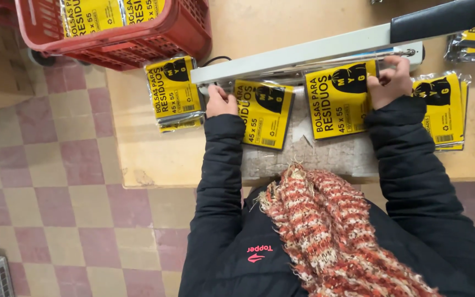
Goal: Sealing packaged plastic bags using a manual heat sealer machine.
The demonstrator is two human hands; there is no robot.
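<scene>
The person leans over a wooden table (155,159), both hands up at a long impulse sealer (314,52) whose bar runs left to right, rising slightly toward its black handle at the far right. The right hand (390,82) has its fingers curled onto the top edge of a yellow packet (339,99), whose long axis points away from the person, top tucked under the bar. The left hand (220,100) rests closed at the sealer's left end, just beside a second yellow packet (264,113). A red basket (138,38) stands far left.
</scene>
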